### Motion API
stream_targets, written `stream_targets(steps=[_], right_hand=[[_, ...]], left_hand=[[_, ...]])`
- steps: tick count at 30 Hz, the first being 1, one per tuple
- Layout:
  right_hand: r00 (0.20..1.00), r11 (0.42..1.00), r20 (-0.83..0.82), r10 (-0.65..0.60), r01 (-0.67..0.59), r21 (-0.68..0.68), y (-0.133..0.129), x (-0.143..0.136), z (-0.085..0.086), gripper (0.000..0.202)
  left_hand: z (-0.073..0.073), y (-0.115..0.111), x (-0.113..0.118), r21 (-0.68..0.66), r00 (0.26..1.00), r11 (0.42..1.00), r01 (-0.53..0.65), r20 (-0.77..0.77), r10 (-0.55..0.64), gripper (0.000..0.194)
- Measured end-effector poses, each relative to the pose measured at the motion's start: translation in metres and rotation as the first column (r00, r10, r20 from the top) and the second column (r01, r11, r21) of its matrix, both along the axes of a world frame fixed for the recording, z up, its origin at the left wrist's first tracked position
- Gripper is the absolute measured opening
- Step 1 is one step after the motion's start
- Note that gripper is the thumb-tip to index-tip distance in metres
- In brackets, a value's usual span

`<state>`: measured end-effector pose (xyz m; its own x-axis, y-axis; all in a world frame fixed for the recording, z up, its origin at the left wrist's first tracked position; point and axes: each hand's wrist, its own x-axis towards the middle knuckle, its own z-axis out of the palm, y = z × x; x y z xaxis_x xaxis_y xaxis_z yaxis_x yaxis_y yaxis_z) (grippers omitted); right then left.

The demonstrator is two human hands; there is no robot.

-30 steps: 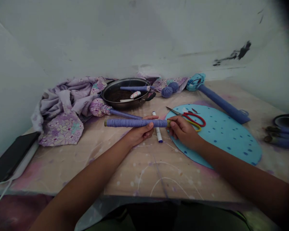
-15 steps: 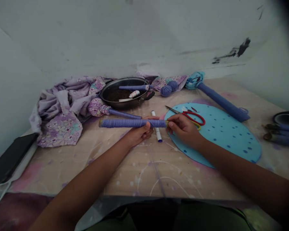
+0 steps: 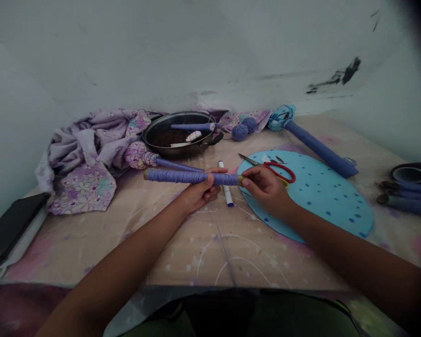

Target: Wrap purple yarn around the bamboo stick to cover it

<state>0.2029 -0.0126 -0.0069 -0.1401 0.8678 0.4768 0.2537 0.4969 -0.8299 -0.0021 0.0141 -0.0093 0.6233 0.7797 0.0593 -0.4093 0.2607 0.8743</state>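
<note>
A stick wrapped in purple yarn [image 3: 175,176] lies level across both hands above the table, with a bare greenish end showing at each side. My left hand [image 3: 200,191] is closed around it right of its middle, thumb on the yarn. The fingers of my right hand [image 3: 264,189] pinch the bare right end. From the left hand a thin yarn strand [image 3: 221,238] runs down over the table's front edge. Beneath the stick lies a white marker [image 3: 228,194] with blue ends. Scissors [image 3: 279,171] with red and yellow handles rest on a blue dotted oval mat [image 3: 319,192].
Behind are a dark pan [image 3: 182,152] with brown contents, yarn balls [image 3: 240,132] and a fabric-topped purple stick [image 3: 319,147]. Left are bunched floral cloth [image 3: 87,187] and a black-topped device [image 3: 16,224]. Right are more wrapped sticks [image 3: 410,203] and a tape roll [image 3: 410,174].
The whole view has shifted slightly. The yarn-wrapped stick seems turned a little about its length, its windings lying differently. Both hands keep their hold.
</note>
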Motion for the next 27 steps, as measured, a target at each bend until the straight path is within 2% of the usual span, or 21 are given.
stream_targets(steps=[2,3,4,5,7,9,10,11,12,14,16,17,18,20,21,23,25,27], right_hand=[[0.996,0.974,0.09,-0.014,-0.007,0.228,0.0,0.002,0.001,0.014],[0.992,0.959,0.127,-0.006,-0.03,0.283,0.001,0.003,0.001,0.018],[0.99,0.958,0.14,0.014,-0.053,0.281,0.002,0.004,0.0,0.022],[0.991,0.971,0.122,0.048,-0.075,0.227,0.002,0.004,0.0,0.026],[0.989,0.99,0.022,0.144,-0.143,-0.009,0.002,0.003,-0.002,0.031],[0.977,0.95,-0.087,0.193,-0.208,-0.234,0.001,0.0,-0.004,0.034],[0.976,0.933,-0.104,0.191,-0.214,-0.289,0.0,-0.002,-0.004,0.034],[0.98,0.938,-0.091,0.174,-0.194,-0.289,-0.001,-0.004,-0.005,0.032],[0.988,0.96,-0.051,0.146,-0.154,-0.234,-0.002,-0.005,-0.004,0.027],[0.995,0.997,0.061,0.075,-0.075,-0.006,-0.003,-0.006,-0.003,0.016],[0.989,0.979,0.15,0.01,-0.04,0.199,-0.003,-0.004,-0.002,0.012],[0.987,0.972,0.163,-0.011,-0.028,0.233,-0.002,-0.004,-0.001,0.013],[0.989,0.978,0.148,-0.015,-0.017,0.208,-0.001,-0.003,-0.001,0.016],[0.998,1.0,0.053,0.03,-0.03,-0.001,0.0,-0.002,0.0,0.022],[0.998,0.988,-0.012,0.061,-0.063,-0.141,0.001,-0.002,0.0,0.026],[0.988,0.924,-0.127,0.084,-0.125,-0.362,0.002,-0.003,0.0,0.032],[0.985,0.893,-0.163,0.049,-0.116,-0.436,0.002,-0.005,0.0,0.029],[0.989,0.924,-0.145,0.003,-0.058,-0.378,0.001,-0.006,-0.002,0.021]], left_hand=[[0.001,0.0,0.0,-0.003,1.0,1.0,0.001,0.007,-0.001,0.058],[0.001,0.0,0.0,-0.005,1.0,1.0,0.001,0.012,-0.001,0.059],[0.002,0.0,-0.001,-0.004,1.0,1.0,-0.003,0.016,0.003,0.058],[0.002,0.0,-0.001,-0.002,1.0,1.0,-0.007,0.016,0.007,0.058],[0.002,0.0,-0.001,0.009,1.0,1.0,-0.017,0.01,0.017,0.057],[0.002,0.0,-0.001,0.018,1.0,1.0,-0.02,-0.004,0.02,0.058],[0.002,0.0,0.0,0.02,1.0,1.0,-0.017,-0.009,0.017,0.059],[0.001,0.0,0.0,0.024,1.0,1.0,-0.014,-0.015,0.015,0.061],[0.001,0.0,0.0,0.032,1.0,0.999,-0.011,-0.02,0.012,0.061],[0.0,0.0,0.0,0.056,0.999,0.998,-0.002,-0.033,0.004,0.062],[-0.001,0.0,0.001,0.08,0.999,0.997,0.006,-0.046,-0.003,0.062],[-0.001,0.0,0.001,0.086,0.999,0.996,0.005,-0.05,-0.001,0.06],[-0.001,0.001,0.001,0.084,0.999,0.996,0.0,-0.05,0.005,0.058],[-0.001,0.0,0.001,0.073,0.999,0.997,-0.019,-0.043,0.022,0.052],[-0.001,0.0,0.001,0.071,0.999,0.997,-0.024,-0.041,0.027,0.05],[-0.001,0.0,0.002,0.09,0.999,0.996,-0.021,-0.046,0.026,0.047],[-0.002,0.0,0.002,0.126,0.998,0.992,-0.007,-0.058,0.014,0.048],[-0.002,-0.001,0.002,0.141,0.998,0.99,-0.001,-0.061,0.01,0.051]])
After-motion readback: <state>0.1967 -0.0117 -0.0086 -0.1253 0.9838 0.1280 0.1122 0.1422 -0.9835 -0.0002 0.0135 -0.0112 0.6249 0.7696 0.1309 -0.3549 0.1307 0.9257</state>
